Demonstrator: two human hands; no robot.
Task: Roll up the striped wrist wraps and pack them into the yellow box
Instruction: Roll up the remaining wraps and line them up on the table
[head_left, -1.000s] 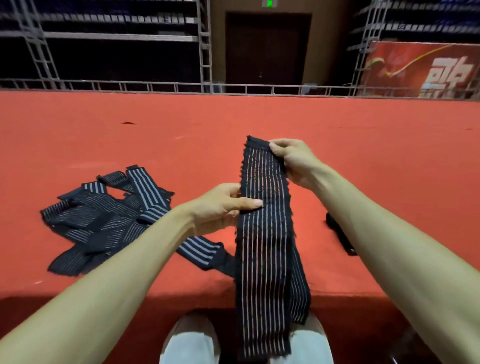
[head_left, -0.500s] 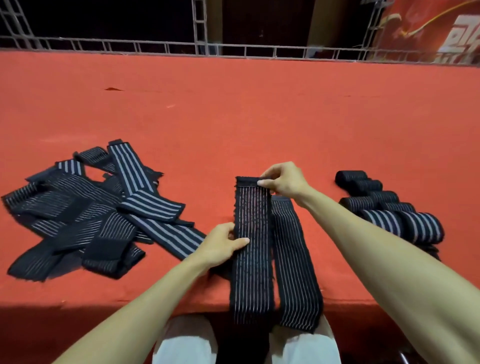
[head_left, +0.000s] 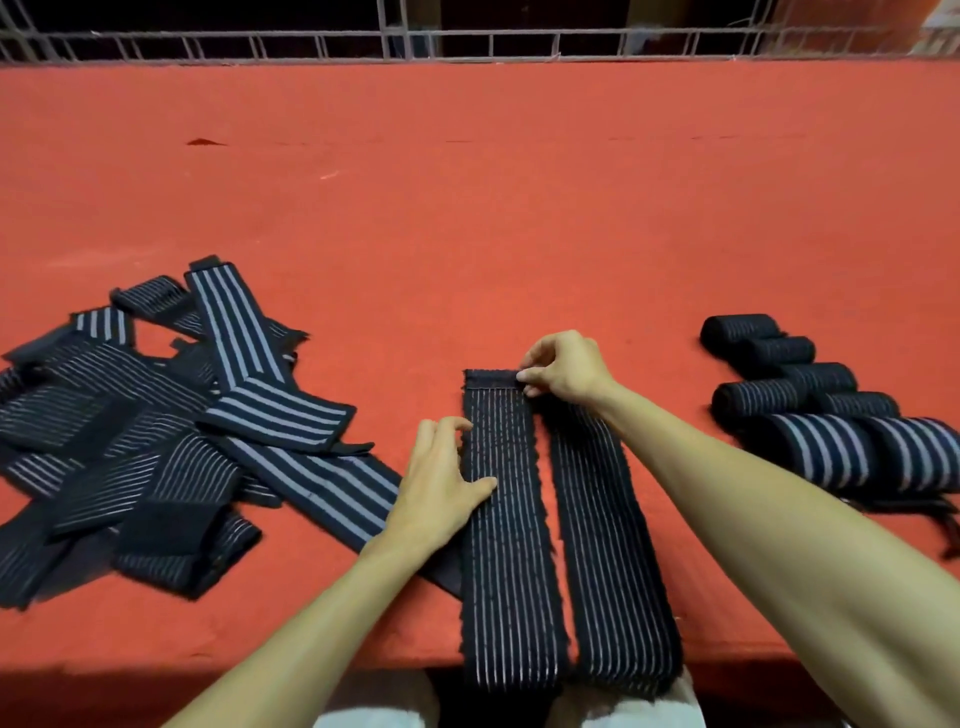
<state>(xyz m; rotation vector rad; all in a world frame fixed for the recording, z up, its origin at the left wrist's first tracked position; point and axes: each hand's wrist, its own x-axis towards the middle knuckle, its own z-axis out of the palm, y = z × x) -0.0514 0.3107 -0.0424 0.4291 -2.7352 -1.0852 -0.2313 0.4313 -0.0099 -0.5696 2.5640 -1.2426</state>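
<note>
Spanning to a metal railing (head_left: 467, 45), red carpet (head_left: 519, 234); right hand (head_left: 566, 371) pinches wrap (head_left: 506, 545); left hand (head_left: 441, 483) spread.

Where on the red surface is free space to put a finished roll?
Bare red surface lies between the flat wraps and the rolled wraps, and beyond, up to the railing. Left is crowded with the loose wrap pile.

Stretched flat side by side, black pinstriped wrap (head_left: 506, 561) and twin wrap (head_left: 610, 551); unrolled heap (head_left: 130, 441) left, rolled wraps (head_left: 831, 452) right.
</note>
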